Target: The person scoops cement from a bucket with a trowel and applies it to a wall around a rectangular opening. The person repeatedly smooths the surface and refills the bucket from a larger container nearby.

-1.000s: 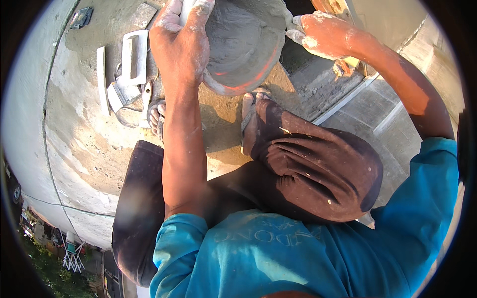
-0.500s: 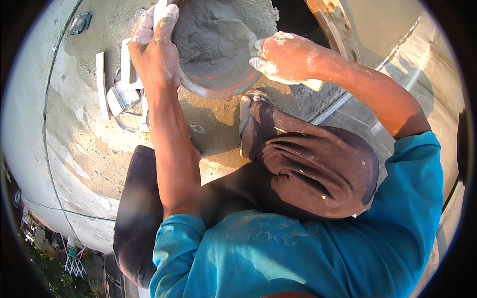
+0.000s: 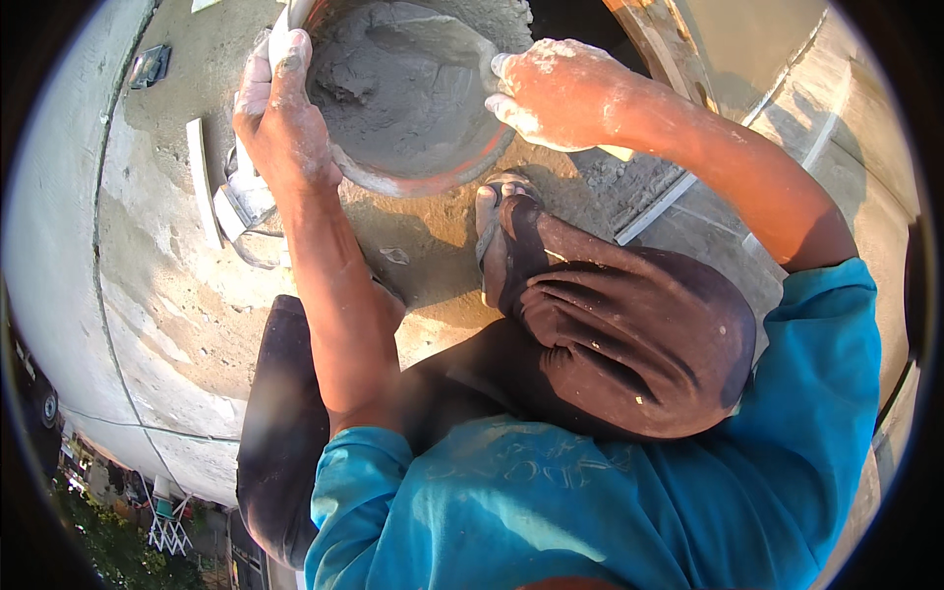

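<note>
A round mixing bowl [image 3: 433, 185] with a mortar-smeared orange rim holds wet grey mortar [image 3: 393, 88]. On its left edge my left hand [image 3: 280, 108] is closed, thumb on top, beside a pale strip-like piece [image 3: 288, 16] that I cannot clearly identify. My right hand [image 3: 560, 93], dusted with mortar, grips a trowel whose pale yellow handle [image 3: 618, 152] pokes out behind the fist. Its blade is coated grey and lies against the mortar at the bowl's right side, so its outline is hard to make out.
Left of my forearm lie a white strip [image 3: 204, 182] and a white-and-grey strapped object [image 3: 243, 202]. A small dark object [image 3: 149, 66] rests farther left on the concrete. My sandalled foot [image 3: 503, 226] is just below the bowl. A wooden board [image 3: 664, 49] stands at the upper right.
The bowl and my left hand have shifted left together. My right hand has also moved slightly left and up with the trowel, and the mortar's surface has changed shape.
</note>
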`<state>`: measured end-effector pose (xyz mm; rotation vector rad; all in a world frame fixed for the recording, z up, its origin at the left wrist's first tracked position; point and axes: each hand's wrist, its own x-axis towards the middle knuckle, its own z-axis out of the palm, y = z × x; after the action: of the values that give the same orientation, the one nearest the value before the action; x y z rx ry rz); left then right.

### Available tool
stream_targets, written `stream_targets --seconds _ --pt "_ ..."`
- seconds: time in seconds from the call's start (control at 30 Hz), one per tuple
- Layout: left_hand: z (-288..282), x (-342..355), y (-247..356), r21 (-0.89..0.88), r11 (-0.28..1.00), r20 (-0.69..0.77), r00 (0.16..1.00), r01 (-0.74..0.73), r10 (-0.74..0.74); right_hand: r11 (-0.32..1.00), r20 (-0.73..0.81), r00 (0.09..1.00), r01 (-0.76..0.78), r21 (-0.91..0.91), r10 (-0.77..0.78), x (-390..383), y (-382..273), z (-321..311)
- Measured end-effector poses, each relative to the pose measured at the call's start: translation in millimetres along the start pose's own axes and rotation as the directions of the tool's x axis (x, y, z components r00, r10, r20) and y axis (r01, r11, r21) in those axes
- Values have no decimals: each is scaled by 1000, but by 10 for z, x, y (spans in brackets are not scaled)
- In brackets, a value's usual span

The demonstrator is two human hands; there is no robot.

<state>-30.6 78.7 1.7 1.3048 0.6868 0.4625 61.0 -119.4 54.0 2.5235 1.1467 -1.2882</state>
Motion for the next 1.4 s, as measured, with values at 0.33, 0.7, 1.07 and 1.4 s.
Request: stream_targets --seconds 0.33,0.7,1.07,1.4 --pt "20 -24 -15 14 999 -24 999 -35 35 884 144 875 467 5 -462 -25 -379 -64" --pt "13 -43 7 11 1000 -30 1000 6 -5 981 66 979 191 7 -191 -130 -405 335" --pt "8 -12 -29 -29 999 -14 1000 -22 22 975 203 955 221 10 -218 -403 -431 -89" --pt "-19 -17 6 -69 996 -6 999 51 -52 959 191 957 247 -139 -218 -116 -279 -273"
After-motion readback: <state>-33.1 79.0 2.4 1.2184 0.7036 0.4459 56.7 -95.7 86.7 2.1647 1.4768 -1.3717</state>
